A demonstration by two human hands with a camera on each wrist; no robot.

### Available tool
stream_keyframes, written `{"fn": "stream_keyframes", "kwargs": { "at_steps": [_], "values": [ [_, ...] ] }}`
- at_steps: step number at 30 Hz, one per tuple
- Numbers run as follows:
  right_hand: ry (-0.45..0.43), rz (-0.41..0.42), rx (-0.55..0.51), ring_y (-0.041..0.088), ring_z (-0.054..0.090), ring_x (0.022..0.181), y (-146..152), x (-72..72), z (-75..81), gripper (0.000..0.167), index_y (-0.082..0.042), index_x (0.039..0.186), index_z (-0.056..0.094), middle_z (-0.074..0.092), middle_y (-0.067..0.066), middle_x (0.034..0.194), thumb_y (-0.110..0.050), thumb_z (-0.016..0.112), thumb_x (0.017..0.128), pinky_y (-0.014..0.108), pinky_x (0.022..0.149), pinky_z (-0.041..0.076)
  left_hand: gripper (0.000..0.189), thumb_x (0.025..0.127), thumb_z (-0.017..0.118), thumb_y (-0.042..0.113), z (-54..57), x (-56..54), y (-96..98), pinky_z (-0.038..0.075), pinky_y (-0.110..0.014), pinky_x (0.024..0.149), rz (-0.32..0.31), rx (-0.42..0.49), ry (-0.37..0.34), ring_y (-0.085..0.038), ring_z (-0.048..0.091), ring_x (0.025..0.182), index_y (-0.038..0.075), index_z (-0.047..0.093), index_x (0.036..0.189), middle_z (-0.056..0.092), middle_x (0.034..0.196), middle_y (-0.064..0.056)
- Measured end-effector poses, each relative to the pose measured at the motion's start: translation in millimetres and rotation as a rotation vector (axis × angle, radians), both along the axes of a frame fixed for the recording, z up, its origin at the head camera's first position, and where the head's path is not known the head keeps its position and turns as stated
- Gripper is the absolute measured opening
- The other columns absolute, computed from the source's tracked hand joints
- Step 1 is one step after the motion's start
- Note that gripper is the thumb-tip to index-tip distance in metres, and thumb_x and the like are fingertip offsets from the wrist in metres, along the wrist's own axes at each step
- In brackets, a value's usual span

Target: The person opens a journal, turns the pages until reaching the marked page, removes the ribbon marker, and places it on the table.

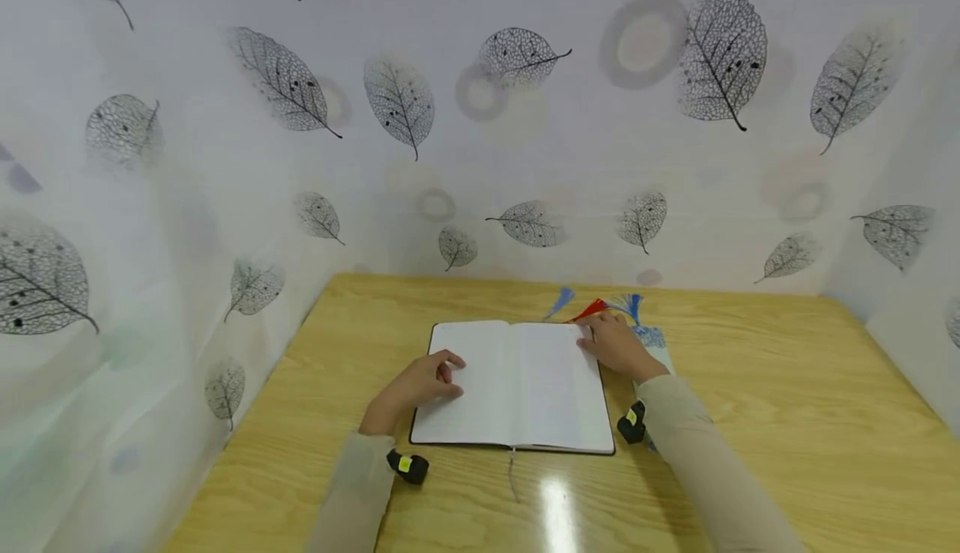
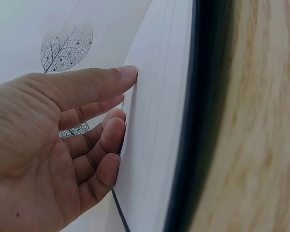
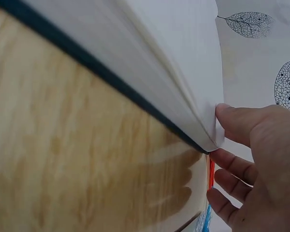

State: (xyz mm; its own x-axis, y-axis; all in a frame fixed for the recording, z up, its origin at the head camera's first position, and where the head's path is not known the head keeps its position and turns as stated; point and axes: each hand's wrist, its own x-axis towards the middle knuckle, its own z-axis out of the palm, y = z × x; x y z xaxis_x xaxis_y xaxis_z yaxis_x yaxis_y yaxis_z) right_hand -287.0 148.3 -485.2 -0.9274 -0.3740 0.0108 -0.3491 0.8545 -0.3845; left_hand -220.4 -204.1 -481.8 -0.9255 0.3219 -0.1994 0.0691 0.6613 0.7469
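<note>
An open notebook (image 1: 480,386) with blank white pages and a dark cover lies flat on the wooden table. My left hand (image 1: 420,382) rests at the left page, its fingers loosely bent. In the left wrist view the thumb and fingertips touch the page (image 2: 154,116), with no sheet between them. At the notebook's far right corner is my right hand (image 1: 618,345). In the right wrist view its thumb lies on the top page (image 3: 193,58) and the index finger meets the corner from below, pinching it. The other fingers hang free beside the edge.
A ribbon marker (image 1: 513,474) trails from the notebook's near edge. Behind its far right corner lie a light blue tassel (image 1: 561,300), a red tassel (image 1: 591,311) and a blue tassel (image 1: 634,310). A blue-and-white patterned card (image 1: 651,336) is partly under the right forearm. Leaf-print cloth (image 1: 465,161) hangs around the table.
</note>
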Motion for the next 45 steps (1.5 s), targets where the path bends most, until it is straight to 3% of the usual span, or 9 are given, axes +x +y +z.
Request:
{"fn": "stream_keyframes", "kwargs": {
  "at_steps": [6,11,14,16,19,23,32,36,45],
  "values": [
    [0.067,-0.015,-0.052,0.046,0.049,0.117,0.0,1.6,2.1,0.033,0.000,0.125,0.061,0.058,0.026,0.123,-0.016,0.057,0.096,0.058,0.098,0.041,0.038,0.086,0.073,0.018,2.8,0.9,-1.4,0.039,-0.029,0.069,0.003,-0.024,-0.002,-0.016,0.047,0.077,0.011,0.060,0.120,0.055,0.088,-0.003],
    [0.093,-0.059,-0.146,0.034,0.061,0.098,-2.6,4.8,6.7,0.020,-0.003,0.109,0.067,0.064,0.018,0.109,-0.013,0.060,0.094,0.048,0.081,0.052,0.037,0.086,0.073,0.018,4.0,1.4,-0.6,0.039,-0.029,0.068,0.007,-0.024,-0.005,-0.015,0.047,0.077,0.011,0.060,0.120,0.055,0.088,-0.003],
    [0.058,-0.101,-0.193,0.027,0.064,0.087,-4.7,5.3,8.8,0.016,-0.007,0.103,0.068,0.067,0.013,0.101,-0.018,0.061,0.095,0.041,0.071,0.053,0.037,0.086,0.073,0.018,3.2,0.8,-0.3,0.039,-0.029,0.068,0.000,-0.025,0.000,-0.015,0.047,0.076,0.012,0.060,0.120,0.055,0.087,-0.003],
    [0.017,-0.116,-0.203,0.027,0.064,0.086,-5.2,4.8,9.3,0.023,-0.004,0.109,0.066,0.067,0.015,0.102,-0.022,0.061,0.095,0.039,0.069,0.052,0.036,0.086,0.073,0.018,1.9,0.1,-0.4,0.039,-0.029,0.068,-0.002,-0.022,-0.002,-0.015,0.047,0.076,0.012,0.060,0.120,0.055,0.087,-0.003],
    [-0.095,-0.114,-0.237,0.036,0.062,0.101,-3.5,3.8,11.3,0.044,0.002,0.130,0.055,0.063,0.023,0.116,-0.026,0.060,0.096,0.044,0.078,0.053,0.036,0.086,0.073,0.018,0.7,-1.0,-0.3,0.039,-0.029,0.068,0.000,-0.017,-0.006,-0.015,0.047,0.076,0.012,0.060,0.119,0.055,0.087,-0.003],
    [-0.285,-0.040,-0.364,0.045,0.052,0.120,2.5,6.9,21.0,0.066,0.007,0.146,0.031,0.045,0.032,0.139,-0.031,0.056,0.098,0.048,0.090,0.051,0.036,0.085,0.073,0.017,2.7,-0.9,-0.3,0.039,-0.029,0.068,0.006,-0.012,-0.004,-0.016,0.047,0.076,0.011,0.060,0.119,0.055,0.087,-0.004],
    [-0.632,0.209,-0.683,0.038,0.053,0.121,0.6,34.9,47.7,0.067,-0.006,0.154,0.015,0.025,0.034,0.151,-0.045,0.034,0.104,0.038,0.090,0.052,0.029,0.089,0.069,0.015,12.9,-1.3,-13.0,0.045,-0.030,0.075,0.094,-0.004,0.067,-0.015,0.053,0.084,0.012,0.063,0.117,0.060,0.093,-0.003],
    [-0.650,0.321,-0.638,0.032,0.060,0.115,-20.6,45.6,47.2,0.061,-0.012,0.155,0.017,0.034,0.028,0.149,-0.041,0.036,0.104,0.038,0.090,0.052,0.027,0.094,0.062,0.014,15.7,-4.3,-17.4,0.046,-0.030,0.078,0.140,0.052,0.127,-0.016,0.055,0.088,0.010,0.060,0.121,0.061,0.098,-0.005],
    [-0.521,0.361,-0.396,0.025,0.063,0.107,-76.0,70.8,38.2,0.059,-0.014,0.151,0.031,0.053,0.019,0.134,-0.032,0.052,0.100,0.039,0.089,0.051,0.027,0.096,0.059,0.012,27.6,-3.1,-24.0,0.048,-0.033,0.085,0.265,0.162,0.285,-0.022,0.057,0.100,0.009,0.060,0.123,0.063,0.105,-0.009]
  ]
}}
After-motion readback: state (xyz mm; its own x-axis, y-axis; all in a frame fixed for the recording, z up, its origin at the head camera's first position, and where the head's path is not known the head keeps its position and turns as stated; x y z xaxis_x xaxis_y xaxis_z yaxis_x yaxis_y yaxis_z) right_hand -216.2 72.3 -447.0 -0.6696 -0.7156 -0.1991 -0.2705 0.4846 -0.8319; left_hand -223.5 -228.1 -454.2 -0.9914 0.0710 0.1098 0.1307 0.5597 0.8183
